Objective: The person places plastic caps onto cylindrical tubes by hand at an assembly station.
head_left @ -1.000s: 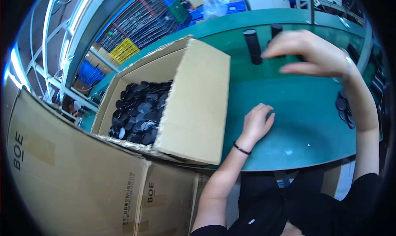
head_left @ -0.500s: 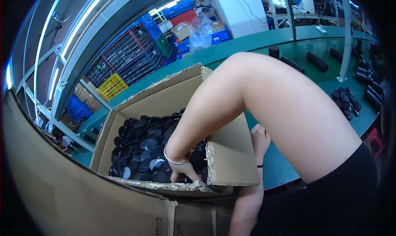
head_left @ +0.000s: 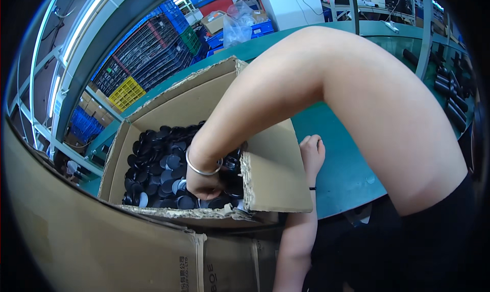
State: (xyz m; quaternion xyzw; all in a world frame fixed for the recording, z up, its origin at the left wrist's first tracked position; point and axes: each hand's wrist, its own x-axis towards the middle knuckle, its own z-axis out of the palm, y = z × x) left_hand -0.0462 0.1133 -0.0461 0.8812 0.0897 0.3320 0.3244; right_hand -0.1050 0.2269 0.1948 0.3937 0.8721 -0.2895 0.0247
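1 open cardboard box (head_left: 278, 184) mid-frame, black round caps (head_left: 158, 172) inside: too many to count, dozens. 2 hands: right hand (head_left: 204, 182) in box, left hand (head_left: 312, 154) on 1 green table (head_left: 347, 164). 1 yellow crate (head_left: 125, 92) upper left.

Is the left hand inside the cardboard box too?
No: the left hand lies flat on the green table outside the cardboard box, while the right hand reaches among the black discs.
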